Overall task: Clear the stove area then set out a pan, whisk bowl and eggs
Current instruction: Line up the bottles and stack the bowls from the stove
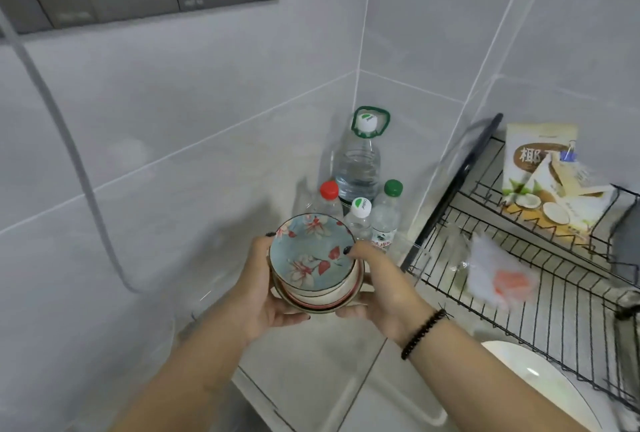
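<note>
A stack of ceramic bowls [313, 267] is held above the counter, the top one blue inside with red and white flowers. My left hand [258, 288] grips the stack's left side, thumb on the rim and fingers underneath. My right hand [379, 284] grips the right side the same way, with a black bead bracelet on that wrist. No pan, whisk or eggs are in view.
Behind the bowls, in the tiled corner, stand a large water bottle [358, 161] and three small bottles [358, 220]. A black wire dish rack [540, 279] at the right holds a coconut snack bag [547, 179] and a plastic bag. A white plate [533, 383] lies at lower right.
</note>
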A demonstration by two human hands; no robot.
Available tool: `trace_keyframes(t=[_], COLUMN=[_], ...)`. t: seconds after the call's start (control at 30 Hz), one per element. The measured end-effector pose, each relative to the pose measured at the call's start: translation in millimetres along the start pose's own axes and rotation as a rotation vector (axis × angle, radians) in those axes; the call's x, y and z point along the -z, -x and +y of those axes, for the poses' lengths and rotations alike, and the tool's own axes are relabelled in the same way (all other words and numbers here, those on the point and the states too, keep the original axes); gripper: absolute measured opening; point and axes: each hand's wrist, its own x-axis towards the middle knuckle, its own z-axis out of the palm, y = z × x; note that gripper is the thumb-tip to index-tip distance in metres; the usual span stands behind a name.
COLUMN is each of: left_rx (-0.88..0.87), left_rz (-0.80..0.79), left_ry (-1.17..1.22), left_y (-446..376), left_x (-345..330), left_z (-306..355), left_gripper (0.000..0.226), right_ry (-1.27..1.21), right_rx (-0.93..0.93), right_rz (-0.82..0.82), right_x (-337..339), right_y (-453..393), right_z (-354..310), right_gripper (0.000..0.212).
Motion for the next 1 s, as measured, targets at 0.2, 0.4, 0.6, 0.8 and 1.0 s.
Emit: trace_keyframes(t=[0.2, 0.4, 0.6, 0.8, 1.0], left_rx=[0.142, 0.246, 0.275, 0.284, 0.267], left_rz=[0.082, 0.110, 0.143, 0.147, 0.157], left_ry=[0.026, 0.053, 0.059, 0.063, 0.077], left_y=[-42, -71, -83, -89, -95], left_x=[-2, 1, 2, 1, -1], left_z=[5, 2, -6, -11, -13], left_gripper=[0.062, 0.067, 0.061, 0.057, 0.052], right_ry=[-0.059, -0.071, -0.117, -0.141, -0.178], right_rx=[-0.106, -0.201, -0.264, -0.292, -0.320], right_rz=[0.062, 0.087, 0.123, 0.176, 0.189], right_x=[-15, -23, -26, -26, -25], right_y=[-54, -88, -99, -107, -111], right_z=[15, 32, 45, 57, 61], right_gripper=[0.019, 0.042, 0.050, 0.029, 0.026])
